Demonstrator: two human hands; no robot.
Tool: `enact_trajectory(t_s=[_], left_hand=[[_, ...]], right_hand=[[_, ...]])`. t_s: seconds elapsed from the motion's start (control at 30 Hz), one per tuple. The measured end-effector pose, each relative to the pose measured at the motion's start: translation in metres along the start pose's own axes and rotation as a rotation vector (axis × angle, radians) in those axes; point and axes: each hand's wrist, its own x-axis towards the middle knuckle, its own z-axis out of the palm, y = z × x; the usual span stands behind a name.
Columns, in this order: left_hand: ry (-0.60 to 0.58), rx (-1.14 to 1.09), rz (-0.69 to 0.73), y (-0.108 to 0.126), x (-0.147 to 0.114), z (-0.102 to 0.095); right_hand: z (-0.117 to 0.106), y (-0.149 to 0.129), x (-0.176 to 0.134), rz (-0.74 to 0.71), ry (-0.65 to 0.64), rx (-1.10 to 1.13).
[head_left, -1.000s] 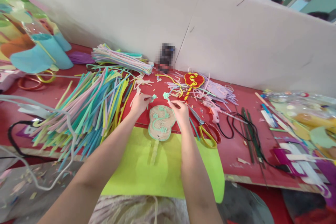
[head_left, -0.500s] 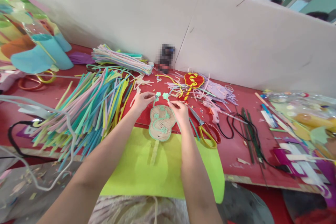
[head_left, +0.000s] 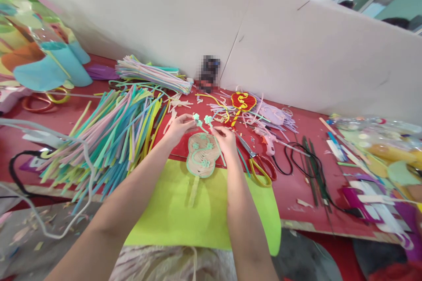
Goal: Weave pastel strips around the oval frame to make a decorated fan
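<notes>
My left hand point(head_left: 180, 127) pinches a small mint-green pipe-cleaner flower point(head_left: 197, 118) with a short stem slanting down to the right. Close beside it, my right hand point(head_left: 224, 137) grips a second mint-green pipe-cleaner flower point(head_left: 208, 119), whose longer stem hangs down along the palm. The two blossoms face each other with a small gap. Just below both hands lies a beige fan-shaped piece point(head_left: 201, 158) with a mint-green rim, small green flowers and a curved stem on it. Its pale handle point(head_left: 194, 191) rests on a lime-green sheet point(head_left: 171, 224).
A large heap of coloured pipe cleaners point(head_left: 108, 136) spreads at the left. Scissors point(head_left: 260, 169), a pink glue gun point(head_left: 268, 140) and its black cable lie right of my hands. A red-and-yellow fan point(head_left: 243, 102) sits behind, before the white partition point(head_left: 296, 52).
The flower in my left hand has tilted, its stem swinging from hanging down to pointing right. The stem in my right hand now shows more plainly beside the fan-shaped piece.
</notes>
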Motion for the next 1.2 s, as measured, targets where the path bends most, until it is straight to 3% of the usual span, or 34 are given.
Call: enact_trajectory(t_s=[0.33, 0.5, 0.63, 0.77, 0.9, 1.0, 1.2], left_hand=[[-0.064, 0.018, -0.038, -0.005, 0.004, -0.006], [-0.013, 0.101, 0.015, -0.005, 0.005, -0.005], [0.098, 0.311, 0.11, -0.012, 0.013, -0.011], [0.144, 0.681, 0.242, -0.017, 0.013, -0.017], [0.244, 0.889, 0.498, -0.006, -0.001, -0.007], [0.151, 0.973, 0.672, 0.006, -0.013, 0.005], [0.029, 1.114, 0.746, 0.006, -0.017, 0.011]], right_hand=[[-0.001, -0.001, -0.001, 0.018, -0.008, 0.051], [0.0, 0.001, -0.001, 0.014, -0.012, 0.055], [0.0, 0.003, 0.0, 0.011, -0.033, 0.063], [0.0, 0.002, -0.001, 0.024, -0.046, 0.065], [0.001, 0.003, 0.0, 0.024, -0.046, 0.06], [0.002, 0.004, 0.001, 0.03, -0.035, 0.068], [0.005, 0.0, 0.0, 0.033, -0.072, 0.087]])
